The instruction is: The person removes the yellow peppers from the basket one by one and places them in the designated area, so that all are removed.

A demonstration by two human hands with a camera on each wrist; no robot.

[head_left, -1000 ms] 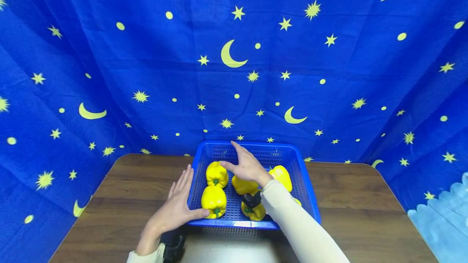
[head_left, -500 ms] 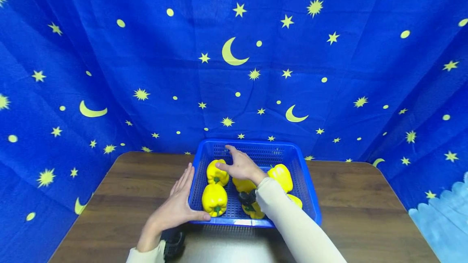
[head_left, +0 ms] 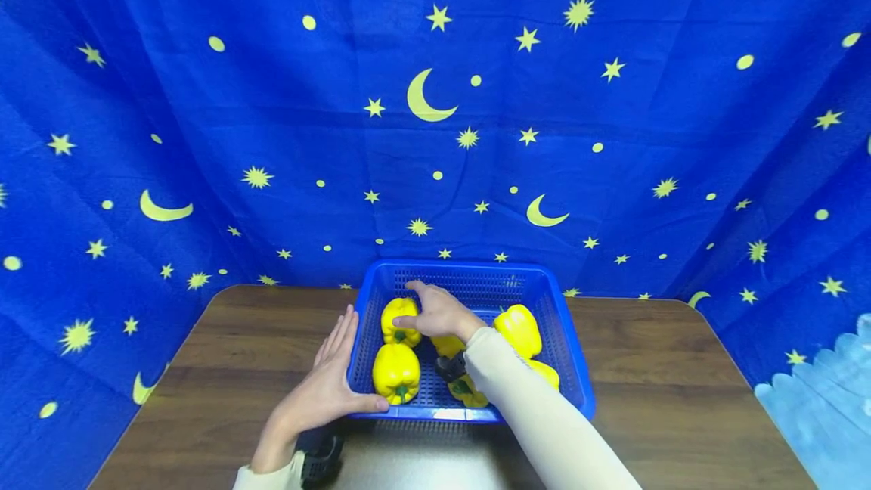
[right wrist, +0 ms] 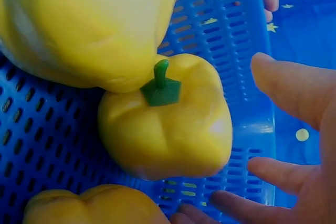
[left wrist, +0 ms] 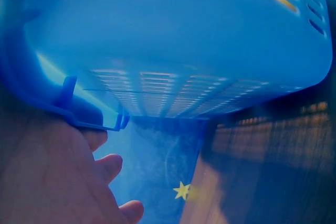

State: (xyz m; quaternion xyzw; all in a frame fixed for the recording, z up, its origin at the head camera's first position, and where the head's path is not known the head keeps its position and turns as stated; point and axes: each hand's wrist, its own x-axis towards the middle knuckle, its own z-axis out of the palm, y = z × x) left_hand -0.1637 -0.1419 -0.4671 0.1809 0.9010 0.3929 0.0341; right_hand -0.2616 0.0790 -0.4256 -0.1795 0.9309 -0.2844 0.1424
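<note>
A blue plastic basket holds several yellow bell peppers, among them a front-left one and a back-left one. My right hand reaches over the back-left pepper with thumb and fingers spread. In the right wrist view, that pepper shows its green stem, and a gap separates it from my thumb. My left hand rests at the basket's front-left corner, thumb on the front rim and straight fingers along the outer left side. In the left wrist view, its fingertips show just below the rim.
Other peppers lie in the basket's middle and on its right side. Under the basket is a brown wooden table. A blue curtain with moons and stars hangs close behind and at both sides.
My right hand has moved left and slightly toward me, from above the middle of the basket to over the back-left pepper. My left hand has stayed at the basket corner.
</note>
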